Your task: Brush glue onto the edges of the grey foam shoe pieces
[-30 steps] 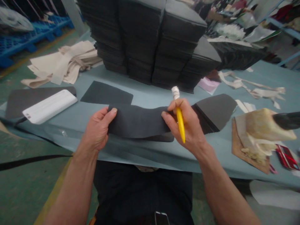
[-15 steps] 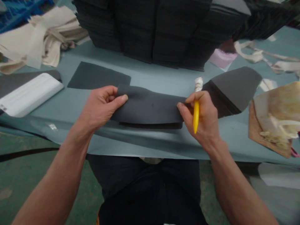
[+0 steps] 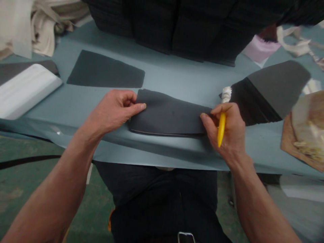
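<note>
A dark grey flat piece [image 3: 170, 113], looking like cut fabric or thin sheet, lies in front of me over at least one similar dark piece, whose edge shows along the bottom. My left hand [image 3: 113, 109] pinches its left end between thumb and fingers. At the right end my right hand [image 3: 229, 126] pinches the corner with thumb and forefinger. That same hand also carries a yellow pen-like tool [image 3: 221, 130] with a white wrapped end [image 3: 226, 94], lying across the palm. Behind the left hand rests a separate dark piece [image 3: 107, 70], flat on the table.
Tall stacks of dark pieces [image 3: 157, 27] stand at the back. A fanned pile of grey pieces [image 3: 278, 87] lies right, near a brown board [image 3: 288, 143] with a pale container. On the left are a white slab [image 3: 27, 92] and cream cloth strips [image 3: 43, 30]. The blue-grey table [image 3: 162, 158] ends before my body.
The held piece has come down and now lines up more closely with the dark piece beneath it. Both hands keep their pinch. The camera view has shifted slightly.
</note>
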`<state>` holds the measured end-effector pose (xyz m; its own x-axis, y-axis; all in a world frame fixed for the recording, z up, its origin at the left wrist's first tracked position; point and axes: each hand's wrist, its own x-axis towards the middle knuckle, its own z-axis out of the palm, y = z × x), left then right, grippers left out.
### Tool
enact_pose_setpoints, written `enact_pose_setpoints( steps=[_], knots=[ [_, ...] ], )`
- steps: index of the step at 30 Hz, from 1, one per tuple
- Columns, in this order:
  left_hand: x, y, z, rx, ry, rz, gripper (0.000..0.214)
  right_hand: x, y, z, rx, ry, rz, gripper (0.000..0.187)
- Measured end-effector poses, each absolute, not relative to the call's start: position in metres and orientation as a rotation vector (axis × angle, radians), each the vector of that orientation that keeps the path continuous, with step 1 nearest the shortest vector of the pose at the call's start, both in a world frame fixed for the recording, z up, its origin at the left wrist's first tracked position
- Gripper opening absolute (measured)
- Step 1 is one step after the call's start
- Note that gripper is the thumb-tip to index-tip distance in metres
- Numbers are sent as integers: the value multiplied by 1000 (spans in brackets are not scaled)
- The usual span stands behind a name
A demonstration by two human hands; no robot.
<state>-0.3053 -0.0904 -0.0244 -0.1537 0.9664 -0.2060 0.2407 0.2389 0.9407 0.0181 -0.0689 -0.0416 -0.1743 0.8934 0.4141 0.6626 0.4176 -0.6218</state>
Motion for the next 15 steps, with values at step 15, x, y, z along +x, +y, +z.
enact_pose_setpoints(
  steps=[15],
  knots=[
    [-301,-89,-20,1494,1790,716,35,23,-79,-54,-1386,-1831,420,30]
  ],
)
